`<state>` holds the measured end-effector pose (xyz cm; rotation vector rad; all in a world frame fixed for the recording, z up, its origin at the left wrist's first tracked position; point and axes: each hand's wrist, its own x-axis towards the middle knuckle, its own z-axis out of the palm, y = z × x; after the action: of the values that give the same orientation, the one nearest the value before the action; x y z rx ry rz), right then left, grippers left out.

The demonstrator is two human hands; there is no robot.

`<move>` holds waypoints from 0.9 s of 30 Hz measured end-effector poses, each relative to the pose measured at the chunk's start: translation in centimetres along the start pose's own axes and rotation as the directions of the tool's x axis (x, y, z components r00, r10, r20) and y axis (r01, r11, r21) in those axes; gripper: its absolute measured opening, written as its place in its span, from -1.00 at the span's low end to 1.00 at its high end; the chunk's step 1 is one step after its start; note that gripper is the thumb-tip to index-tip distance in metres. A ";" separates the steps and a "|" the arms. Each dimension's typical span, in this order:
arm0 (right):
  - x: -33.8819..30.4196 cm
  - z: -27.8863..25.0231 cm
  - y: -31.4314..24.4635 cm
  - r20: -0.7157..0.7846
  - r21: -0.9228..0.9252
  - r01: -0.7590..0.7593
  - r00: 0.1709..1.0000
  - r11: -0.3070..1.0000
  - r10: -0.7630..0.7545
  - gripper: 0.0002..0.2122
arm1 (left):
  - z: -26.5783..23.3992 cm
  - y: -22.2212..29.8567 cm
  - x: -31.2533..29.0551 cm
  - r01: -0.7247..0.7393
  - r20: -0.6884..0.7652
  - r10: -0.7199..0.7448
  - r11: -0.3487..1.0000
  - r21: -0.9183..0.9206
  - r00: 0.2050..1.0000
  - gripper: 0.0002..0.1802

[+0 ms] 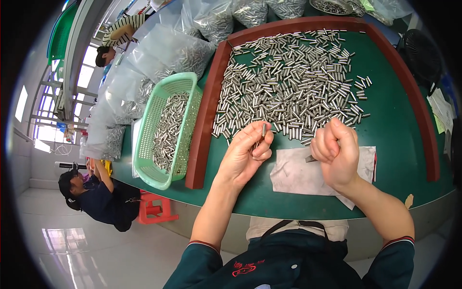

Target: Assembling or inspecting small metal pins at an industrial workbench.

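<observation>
My left hand [246,153] is closed, with a short metal pin [263,130] upright between thumb and fingertips; more pins may sit in the curled fingers. My right hand [338,156] makes a fist above a white cloth [293,173]. A small grey piece [310,158] juts out beside its fingers, too little of it showing to name. Just beyond both hands, a wide heap of loose metal pins [288,82] covers much of the green tabletop [392,130].
A reddish-brown raised rail [207,120] borders the heap on three sides. Left of it stands a green perforated basket [161,180] of pins. Plastic bags of pins [168,53] line the far left. A black fan [421,55] is at right. Another person [103,197] sits at left.
</observation>
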<state>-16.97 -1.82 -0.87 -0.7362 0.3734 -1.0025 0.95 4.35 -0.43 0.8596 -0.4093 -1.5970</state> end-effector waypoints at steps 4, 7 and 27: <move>0.1 -0.1 -0.1 -0.011 -0.005 -0.006 1.000 1.000 0.006 -0.59 | 0.1 -0.2 0.0 -0.123 -0.059 0.133 0.981 0.150 0.989 -0.74; 0.0 0.1 -0.2 -0.005 0.005 -0.009 1.000 1.000 0.009 -0.59 | 0.2 -0.5 0.1 -0.229 -0.084 0.416 0.646 0.728 0.905 -0.86; 0.1 0.2 -0.2 -0.024 -0.019 -0.014 1.000 1.000 0.014 -0.60 | 0.8 -0.8 -0.2 -0.033 0.057 0.016 0.948 0.318 0.998 -0.95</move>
<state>-16.87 -1.90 -0.59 -0.7383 0.4094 -0.9964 -0.20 4.50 -0.35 1.0521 -0.7289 -1.5563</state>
